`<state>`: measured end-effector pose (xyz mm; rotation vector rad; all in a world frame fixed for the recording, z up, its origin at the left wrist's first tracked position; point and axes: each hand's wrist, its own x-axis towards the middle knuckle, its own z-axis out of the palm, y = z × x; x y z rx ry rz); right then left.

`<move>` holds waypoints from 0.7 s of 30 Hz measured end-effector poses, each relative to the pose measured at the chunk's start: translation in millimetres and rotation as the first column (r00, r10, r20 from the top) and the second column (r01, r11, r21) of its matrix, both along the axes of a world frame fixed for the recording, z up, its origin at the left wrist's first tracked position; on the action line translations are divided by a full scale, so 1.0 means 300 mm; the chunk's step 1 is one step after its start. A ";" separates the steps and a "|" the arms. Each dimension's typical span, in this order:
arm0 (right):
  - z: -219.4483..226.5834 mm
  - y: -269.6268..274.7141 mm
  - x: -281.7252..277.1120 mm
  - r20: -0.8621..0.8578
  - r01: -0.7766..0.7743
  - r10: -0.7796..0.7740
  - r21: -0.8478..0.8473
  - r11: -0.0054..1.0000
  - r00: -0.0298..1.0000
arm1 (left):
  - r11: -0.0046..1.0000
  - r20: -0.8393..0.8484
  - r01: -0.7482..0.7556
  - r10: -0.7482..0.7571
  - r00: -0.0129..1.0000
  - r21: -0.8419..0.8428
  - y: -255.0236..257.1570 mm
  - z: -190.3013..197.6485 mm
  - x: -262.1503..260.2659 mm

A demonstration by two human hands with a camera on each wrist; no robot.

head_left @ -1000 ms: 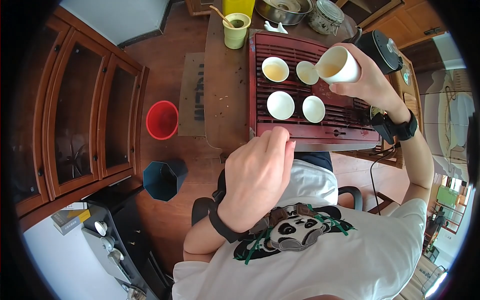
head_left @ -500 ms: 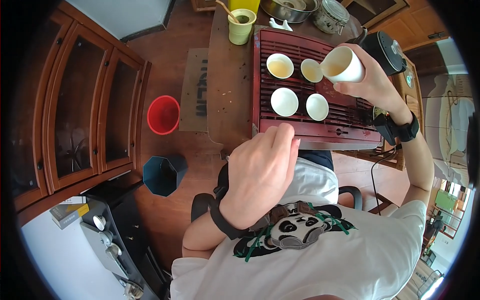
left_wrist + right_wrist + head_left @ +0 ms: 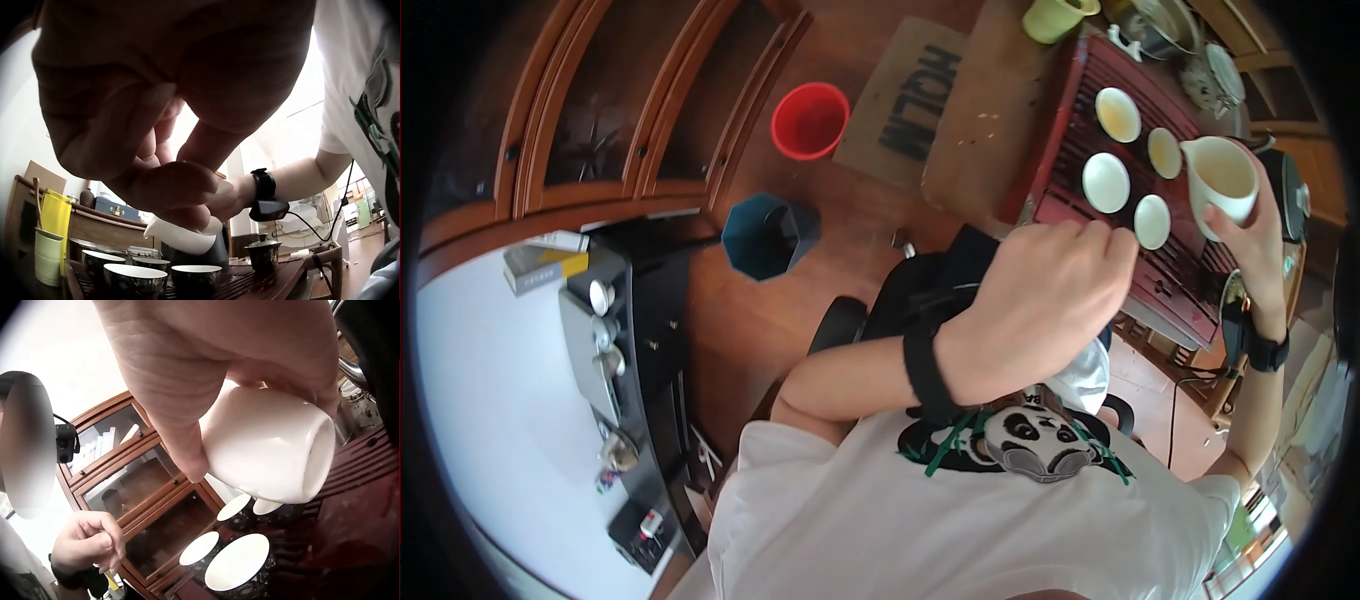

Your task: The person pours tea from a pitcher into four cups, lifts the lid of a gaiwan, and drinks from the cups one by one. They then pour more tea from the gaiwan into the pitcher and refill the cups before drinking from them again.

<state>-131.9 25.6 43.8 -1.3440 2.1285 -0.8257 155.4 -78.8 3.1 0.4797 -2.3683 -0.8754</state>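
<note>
My right hand (image 3: 1255,240) grips a white spouted pitcher (image 3: 1222,180), thumb on its near side; the right wrist view shows the pitcher (image 3: 269,444) tilted above the tray. Its spout is close to a small cup (image 3: 1165,153) holding yellowish tea. Another cup (image 3: 1118,115) also contains tea. Two more cups, one (image 3: 1106,183) at the left and one (image 3: 1152,222) nearer me, look white inside. They stand on a red slatted tray (image 3: 1050,165). My left hand (image 3: 1045,300) is raised at the tray's near side, fingers loosely curled around nothing; thumb and fingertips (image 3: 187,187) lie close together.
A green cup (image 3: 1055,18), metal bowl and glass jar (image 3: 1212,78) are at the table's far side. A black kettle (image 3: 1288,190) stands right of the pitcher, a lidded bowl (image 3: 262,250) on the tray's right. Red (image 3: 810,120) and blue (image 3: 765,238) bins stand on the floor left.
The head view has turned, shifting the tray and cups rightward and slanting them. My right hand still holds the pitcher, which looks less tipped. The left hand appears farther right, nearer the cups in view.
</note>
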 end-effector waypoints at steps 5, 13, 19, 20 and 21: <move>0.016 0.020 0.024 -0.066 -0.040 0.043 0.041 0.998 0.997 | 0.998 0.052 0.016 -0.013 0.999 -0.053 0.004 0.002 0.005; 0.026 0.009 0.113 0.043 -0.062 0.062 -0.011 0.998 0.997 | 0.998 0.032 0.057 -0.057 0.998 -0.024 0.000 0.002 0.006; 0.020 -0.004 0.181 0.171 -0.094 0.103 -0.059 0.994 0.980 | 0.999 0.036 0.038 -0.038 0.999 -0.023 0.003 0.000 0.006; 0.021 -0.006 0.189 0.165 -0.092 0.100 -0.058 0.994 0.981 | 0.999 0.021 0.041 -0.041 0.999 -0.021 0.004 -0.004 0.007; 0.021 -0.008 0.195 0.147 -0.106 0.111 -0.047 0.993 0.983 | 0.999 0.018 0.043 -0.042 0.999 -0.021 0.004 -0.005 0.007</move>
